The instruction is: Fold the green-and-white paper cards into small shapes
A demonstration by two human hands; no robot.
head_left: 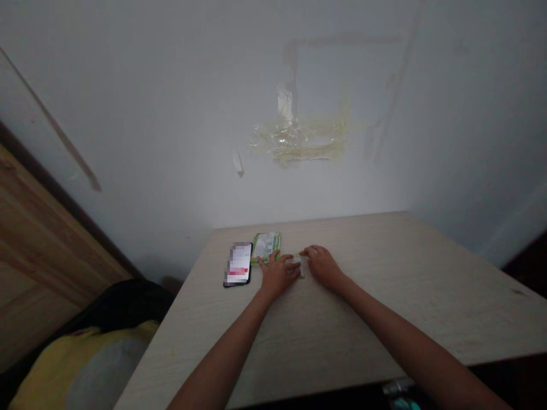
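On the table (376, 296), a small pale flat packet (301, 269) with a greenish edge lies between my two hands. My left hand (278, 274) rests palm down with its fingers spread, the fingertips over the packet's left part. From the other side my right hand (323, 265) reaches in, its fingers bent together and their tips at the packet's upper corner. A larger green and white printed packet (265, 245) lies flat just beyond my left hand, whose fingers overlap its lower edge.
A phone (239, 264) with a lit, partly blurred screen lies left of the green packet. The wall (179, 114) behind the table carries torn tape (294, 136). Beside the table's left edge are a yellow and grey cloth item (94, 364) and wooden panels (38, 245).
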